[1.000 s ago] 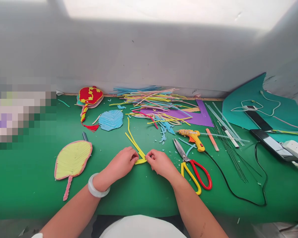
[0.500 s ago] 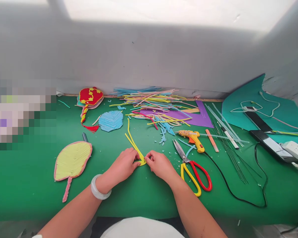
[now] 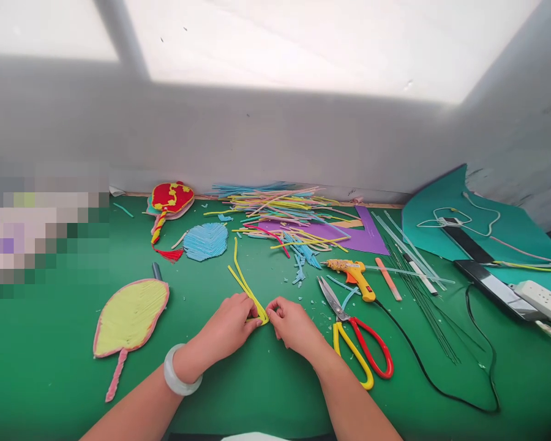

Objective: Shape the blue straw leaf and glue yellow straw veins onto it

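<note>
My left hand [image 3: 229, 326] pinches several yellow pipe cleaners [image 3: 245, 283], their free ends pointing away over the green tabletop. At their bent near end, the fingertips of my right hand [image 3: 294, 324] are closed on the fold. Fingers cover part of the bend. To the right of my right hand lie the scissors [image 3: 342, 315], blades apart, with one red and one yellow handle. A yellow leaf-shaped fan [image 3: 131, 318] with a pink edge and a pink wrapped handle rests left of my left hand.
Behind my hands are a blue leaf-shaped piece [image 3: 206, 241], a red fan [image 3: 172, 197] with a tassel and a pile of pipe cleaners [image 3: 275, 205]. A yellow glue gun [image 3: 356, 275], its cord, thin wires [image 3: 429, 315] and a power strip [image 3: 544, 300] lie to the right.
The view has tilted up slightly, so everything sits lower in the picture. Both hands keep their pinch on the yellow pipe cleaners; the hold looks almost the same.
</note>
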Tool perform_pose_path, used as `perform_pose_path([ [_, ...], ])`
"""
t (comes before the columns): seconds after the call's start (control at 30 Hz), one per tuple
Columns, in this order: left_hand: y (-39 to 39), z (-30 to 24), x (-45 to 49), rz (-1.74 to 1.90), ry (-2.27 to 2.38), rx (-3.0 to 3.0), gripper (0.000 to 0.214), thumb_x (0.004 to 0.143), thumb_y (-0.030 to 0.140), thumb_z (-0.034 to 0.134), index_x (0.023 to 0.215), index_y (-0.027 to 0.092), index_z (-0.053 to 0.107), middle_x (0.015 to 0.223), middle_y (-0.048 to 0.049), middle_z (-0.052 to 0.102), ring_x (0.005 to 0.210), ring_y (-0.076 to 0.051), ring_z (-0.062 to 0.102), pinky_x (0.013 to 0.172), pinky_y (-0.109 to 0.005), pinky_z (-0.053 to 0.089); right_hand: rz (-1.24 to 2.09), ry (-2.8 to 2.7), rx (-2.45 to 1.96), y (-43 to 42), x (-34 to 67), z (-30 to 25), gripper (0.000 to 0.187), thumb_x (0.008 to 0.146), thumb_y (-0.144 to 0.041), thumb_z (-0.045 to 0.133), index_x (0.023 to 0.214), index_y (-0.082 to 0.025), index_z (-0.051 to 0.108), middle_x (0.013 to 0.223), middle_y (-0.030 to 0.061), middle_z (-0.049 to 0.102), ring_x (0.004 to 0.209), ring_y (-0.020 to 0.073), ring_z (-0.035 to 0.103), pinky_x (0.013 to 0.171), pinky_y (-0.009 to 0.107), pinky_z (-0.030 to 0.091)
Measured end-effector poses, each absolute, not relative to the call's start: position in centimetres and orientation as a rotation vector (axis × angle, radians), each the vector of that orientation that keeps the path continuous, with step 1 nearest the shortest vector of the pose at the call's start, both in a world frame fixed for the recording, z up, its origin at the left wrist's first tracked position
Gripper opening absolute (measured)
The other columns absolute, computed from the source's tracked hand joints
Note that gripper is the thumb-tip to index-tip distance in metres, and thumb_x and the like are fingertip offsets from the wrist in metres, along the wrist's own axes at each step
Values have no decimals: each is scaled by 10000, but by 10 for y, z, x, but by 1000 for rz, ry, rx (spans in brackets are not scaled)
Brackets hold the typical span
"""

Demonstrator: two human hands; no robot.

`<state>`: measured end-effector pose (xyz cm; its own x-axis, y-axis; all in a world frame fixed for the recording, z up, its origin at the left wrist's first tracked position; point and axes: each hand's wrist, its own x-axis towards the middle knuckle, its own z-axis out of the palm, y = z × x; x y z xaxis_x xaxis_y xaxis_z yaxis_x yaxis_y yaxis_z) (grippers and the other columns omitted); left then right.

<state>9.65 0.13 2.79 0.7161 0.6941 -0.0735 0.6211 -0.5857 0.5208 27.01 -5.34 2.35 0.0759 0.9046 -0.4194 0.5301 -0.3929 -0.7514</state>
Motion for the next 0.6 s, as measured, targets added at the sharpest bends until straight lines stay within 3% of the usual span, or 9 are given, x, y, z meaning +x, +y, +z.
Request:
perform_pose_path([
  [0.13, -2, 32, 97, 159, 1028, 2452, 109, 851, 230, 626, 824, 207, 523, 909, -24, 602, 829, -208, 545, 707, -328, 423, 1238, -1414, -1944, -53, 270, 23, 153, 939, -269, 446, 896, -212, 581, 516, -81, 542, 348, 71, 426, 438, 200, 321],
  [0.27, -3, 30, 96, 129, 1014, 2470, 107, 835, 128, 580, 835, 205, 507, 924, -34, 605, 831, -209, 539, 707, -334, 427, 1281, -1390, -1916, -53, 270, 20, 159, 941, -288, 449, 889, -209, 576, 500, -87, 530, 322, 68, 406, 413, 194, 314],
  [0.6, -2, 26, 94, 211, 992, 2415, 71, 865, 143, 509, 846, 210, 493, 883, -29, 602, 811, -203, 533, 715, -341, 434, 1402, -1284, -1827, -52, 271, 23, 232, 963, -350, 402, 900, -191, 558, 457, -100, 499, 301, 74, 396, 377, 194, 290],
])
